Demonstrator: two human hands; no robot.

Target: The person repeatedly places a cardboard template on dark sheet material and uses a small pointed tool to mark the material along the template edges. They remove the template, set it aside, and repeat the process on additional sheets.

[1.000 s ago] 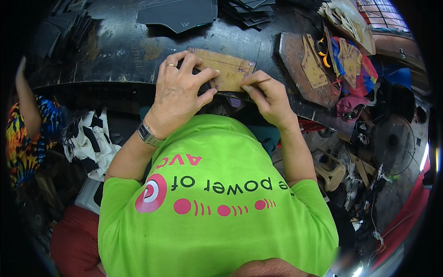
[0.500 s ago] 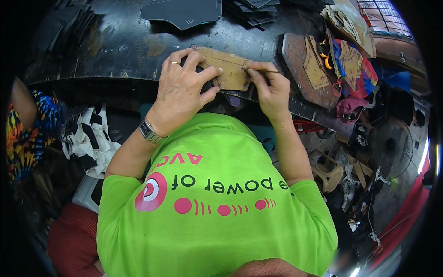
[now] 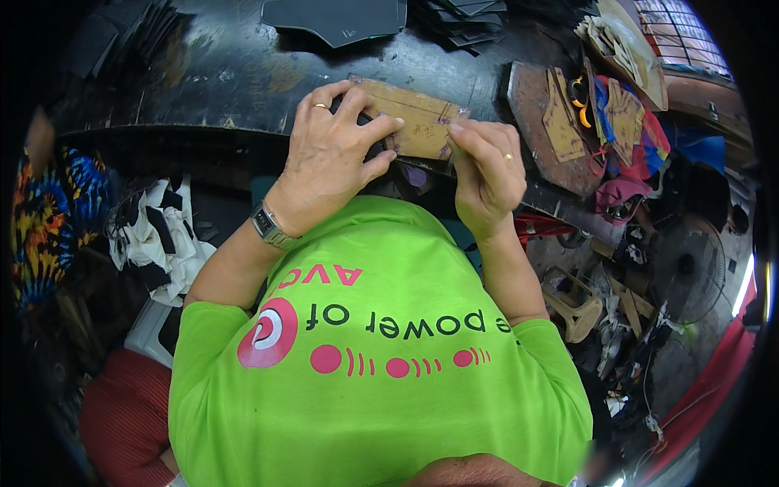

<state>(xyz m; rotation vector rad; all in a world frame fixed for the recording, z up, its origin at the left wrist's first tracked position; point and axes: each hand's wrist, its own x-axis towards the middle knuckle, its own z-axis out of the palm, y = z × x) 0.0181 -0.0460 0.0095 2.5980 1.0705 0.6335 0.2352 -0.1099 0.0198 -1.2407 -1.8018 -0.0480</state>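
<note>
A brown board template (image 3: 418, 122) with pen marks and purple stains lies at the near edge of the dark worktable (image 3: 219, 89). My left hand (image 3: 329, 142), with a ring and a wristwatch, holds its left part down, the fingers bent over it and the thumb at the near side. Something dark shows beneath the fingers. At the template's right end, my right hand (image 3: 487, 166) is closed in a pinch, thumb and forefinger together. Whatever it pinches is hidden behind the fingers.
Black cut sheets (image 3: 337, 20) lie at the far side, with stacked black pieces (image 3: 462, 20) beside them. On the right, a worn board (image 3: 535, 122) carries brown templates (image 3: 560, 122) and orange-handled scissors (image 3: 580, 101). A fan (image 3: 690, 260) stands lower right. Another person's patterned sleeve (image 3: 57, 219) is at left.
My right hand has turned, its fingers curling in more at the template's right end. My left hand keeps its hold. The whole view has shifted slightly.
</note>
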